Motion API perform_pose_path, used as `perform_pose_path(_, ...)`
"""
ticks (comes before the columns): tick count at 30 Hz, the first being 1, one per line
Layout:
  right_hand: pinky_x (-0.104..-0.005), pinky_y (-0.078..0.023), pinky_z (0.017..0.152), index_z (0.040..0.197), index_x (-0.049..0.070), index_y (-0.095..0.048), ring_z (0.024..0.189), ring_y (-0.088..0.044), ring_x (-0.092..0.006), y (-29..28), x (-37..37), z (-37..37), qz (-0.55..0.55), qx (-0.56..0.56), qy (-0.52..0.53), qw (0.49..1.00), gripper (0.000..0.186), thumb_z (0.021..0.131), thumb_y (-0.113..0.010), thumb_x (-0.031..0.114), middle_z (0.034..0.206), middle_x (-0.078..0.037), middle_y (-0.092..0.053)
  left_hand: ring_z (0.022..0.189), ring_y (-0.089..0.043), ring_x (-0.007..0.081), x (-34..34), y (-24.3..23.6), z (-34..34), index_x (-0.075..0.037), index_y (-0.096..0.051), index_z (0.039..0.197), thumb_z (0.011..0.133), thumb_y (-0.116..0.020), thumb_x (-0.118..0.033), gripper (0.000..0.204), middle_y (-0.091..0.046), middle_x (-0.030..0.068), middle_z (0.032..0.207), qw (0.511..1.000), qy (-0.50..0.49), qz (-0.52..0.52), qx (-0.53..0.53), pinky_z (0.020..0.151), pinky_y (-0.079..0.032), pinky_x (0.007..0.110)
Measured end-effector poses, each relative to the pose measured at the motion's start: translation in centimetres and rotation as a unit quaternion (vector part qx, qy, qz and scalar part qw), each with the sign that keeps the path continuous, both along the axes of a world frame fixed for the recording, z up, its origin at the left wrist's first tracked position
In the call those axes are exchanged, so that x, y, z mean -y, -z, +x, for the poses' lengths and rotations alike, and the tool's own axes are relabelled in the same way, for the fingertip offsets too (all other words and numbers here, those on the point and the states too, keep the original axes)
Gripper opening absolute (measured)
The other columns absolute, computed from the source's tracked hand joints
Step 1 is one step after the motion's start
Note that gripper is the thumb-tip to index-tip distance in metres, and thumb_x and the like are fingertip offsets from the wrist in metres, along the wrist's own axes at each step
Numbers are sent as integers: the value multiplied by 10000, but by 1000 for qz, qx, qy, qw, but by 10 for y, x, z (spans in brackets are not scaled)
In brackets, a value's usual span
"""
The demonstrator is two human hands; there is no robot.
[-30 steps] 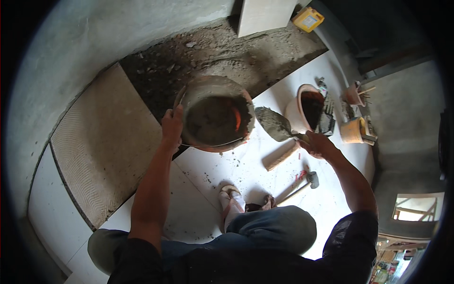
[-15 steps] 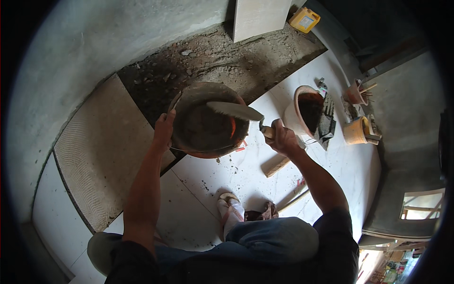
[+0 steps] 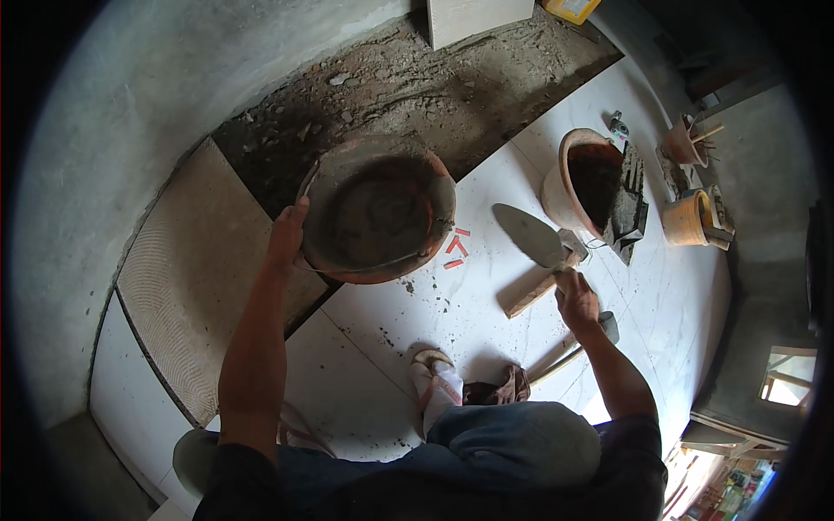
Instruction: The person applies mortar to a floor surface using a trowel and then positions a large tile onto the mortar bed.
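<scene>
Your left hand (image 3: pixel 288 233) grips the left rim of a round orange-brown plastic bucket (image 3: pixel 448 195), grey mortar inside; thumb visible, other fingers mostly hidden, so their exact hold can't be told. Bucket stands over the border between rough bare earth (image 3: pixel 417 78) and glossy white floor tiles (image 3: pixel 365 373); its base is out of sight. Right of it, your right hand (image 3: pixel 577 300) has fingers curled around the mostly covered handle of a leaf-shaped grey metal trowel (image 3: pixel 527 234), blade pointing far-left, partly masking a pale wooden block (image 3: pixel 532 293). Your right forearm overlaps a dark-headed mallet (image 3: pixel 611 328). Far off, a yellow plastic jug (image 3: pixel 572 9) is cut by the frame.
</scene>
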State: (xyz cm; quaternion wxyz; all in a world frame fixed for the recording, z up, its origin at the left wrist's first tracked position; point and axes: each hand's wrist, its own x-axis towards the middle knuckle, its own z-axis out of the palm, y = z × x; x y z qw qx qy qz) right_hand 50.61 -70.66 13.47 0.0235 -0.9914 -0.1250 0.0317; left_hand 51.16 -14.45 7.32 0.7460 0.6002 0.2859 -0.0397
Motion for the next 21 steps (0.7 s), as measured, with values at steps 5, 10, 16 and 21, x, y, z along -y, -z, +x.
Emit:
perform_pose_path(5, -478, -502, 665, 1099, 80, -520, 747, -631, -401, -36, 0, -6, 148, 20, -24, 988, 330, 811, -652, 174, 848, -190, -643, 993, -589, 230, 46, -43, -24, 12, -467, 1192, 870, -653, -315, 495, -568, 133, 1118, 995, -14, -95, 15, 838, -495, 356)
perform_pose_path(10, -426, -535, 629, 1081, 82, -572, 743, -652, -344, -127, -45, 20, 119, 4, -164, 979, 375, 768, -723, 223, 834, -153, -643, 1141, -543, 310, 67, -45, -59, 22, -340, 1347, 910, -572, -185, 536, -495, 179, 1284, 980, -24, -197, -19, 868, -509, 459)
perform_pose_path(16, -407, -533, 637, 1046, 131, -579, 767, -658, -285, -197, -111, 49, -142, -88, -259, 951, 355, 756, -718, 281, 838, -114, -633, 1142, -536, 306, 107, -45, -74, -36, -310, 1376, 868, -525, -20, 552, -465, 167, 1310, 957, -159, -231, 68, 910, -488, 471)
perform_pose_path(21, -410, -527, 646, 976, 132, -600, 746, -656, -261, -181, -145, 102, -248, 8, -297, 922, 288, 728, -711, 227, 774, -93, -620, 1097, -561, 303, 121, -56, -73, -53, -327, 1353, 848, -512, 0, 540, -484, 154, 1279, 960, -135, -242, 48, 900, -507, 476)
